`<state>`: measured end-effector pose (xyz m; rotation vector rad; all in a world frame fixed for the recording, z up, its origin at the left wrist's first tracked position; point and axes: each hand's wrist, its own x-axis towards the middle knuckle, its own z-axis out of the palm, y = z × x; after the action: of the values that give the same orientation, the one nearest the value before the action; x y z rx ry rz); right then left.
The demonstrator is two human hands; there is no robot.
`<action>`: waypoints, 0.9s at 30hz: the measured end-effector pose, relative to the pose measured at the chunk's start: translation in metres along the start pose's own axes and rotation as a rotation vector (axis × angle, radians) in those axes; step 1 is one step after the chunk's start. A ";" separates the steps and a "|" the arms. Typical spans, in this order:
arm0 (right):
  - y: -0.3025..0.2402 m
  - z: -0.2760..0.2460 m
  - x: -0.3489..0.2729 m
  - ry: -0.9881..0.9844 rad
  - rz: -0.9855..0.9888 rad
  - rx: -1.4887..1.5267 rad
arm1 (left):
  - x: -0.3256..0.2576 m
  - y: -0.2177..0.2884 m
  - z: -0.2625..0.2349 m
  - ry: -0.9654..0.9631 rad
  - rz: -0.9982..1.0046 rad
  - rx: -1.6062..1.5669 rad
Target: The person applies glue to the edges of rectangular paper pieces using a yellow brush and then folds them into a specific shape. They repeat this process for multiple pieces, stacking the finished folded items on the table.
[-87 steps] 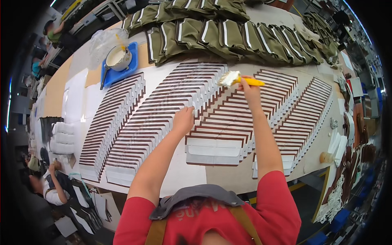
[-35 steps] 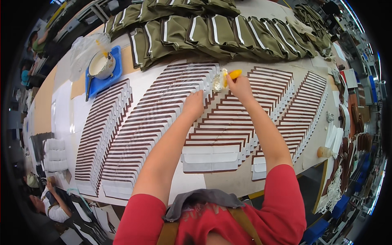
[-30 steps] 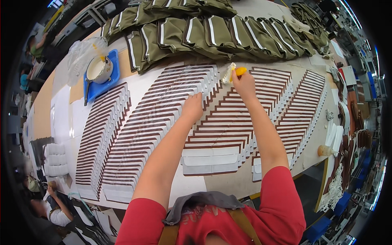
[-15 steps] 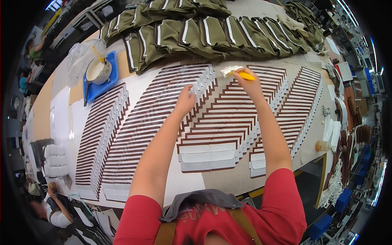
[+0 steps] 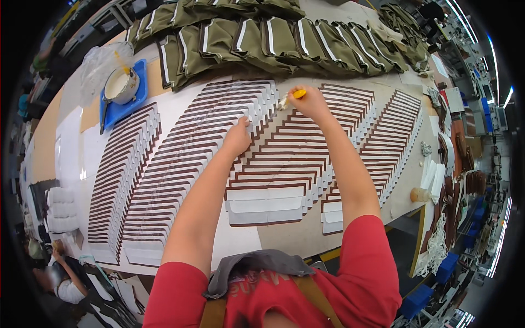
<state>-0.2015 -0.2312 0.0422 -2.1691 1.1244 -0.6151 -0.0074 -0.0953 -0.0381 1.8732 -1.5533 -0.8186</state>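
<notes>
My right hand (image 5: pixel 310 103) is closed around a yellow-handled brush (image 5: pixel 298 94). Its white-coated bristles point down-left, close to the far end of two rows of overlapping white pieces with brown edges. At the right side of the left-centre row of pieces (image 5: pixel 188 142), my left hand (image 5: pixel 238 138) rests with its fingers loosely bent and partly hidden; no object shows in it. The right-centre row of pieces (image 5: pixel 266 202) fans away from me beneath my right forearm. Similar rows lie farther left (image 5: pixel 123 175) and farther right (image 5: pixel 383 153).
Olive-green fabric pieces with white stripes (image 5: pixel 279 46) cover the table's far side. At the far left, a blue tray (image 5: pixel 139 90) holds a tub of white paste (image 5: pixel 121 85), beside a clear plastic bag (image 5: pixel 101 68). A small jar (image 5: pixel 420 195) stands near the right edge.
My right hand has moved left and slightly nearer, and the brush has tipped from sideways to pointing down-left. My left hand has shifted slightly left and nearer. The whole view has drifted a little left.
</notes>
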 end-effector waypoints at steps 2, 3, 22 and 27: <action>-0.014 0.003 -0.008 -0.173 0.063 0.259 | -0.002 0.003 -0.004 -0.044 -0.035 0.036; -0.009 0.005 -0.009 -0.183 0.081 0.260 | -0.001 0.008 -0.005 -0.073 -0.044 0.055; -0.042 0.046 -0.049 -0.120 -0.001 0.334 | -0.057 -0.001 -0.023 -0.003 -0.071 0.086; -0.015 0.029 -0.024 0.134 -0.056 -0.098 | -0.055 0.002 -0.014 0.015 -0.003 0.111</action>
<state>-0.1875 -0.1949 0.0297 -2.2774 1.1888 -0.7539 -0.0055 -0.0411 -0.0217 1.9555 -1.6169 -0.7310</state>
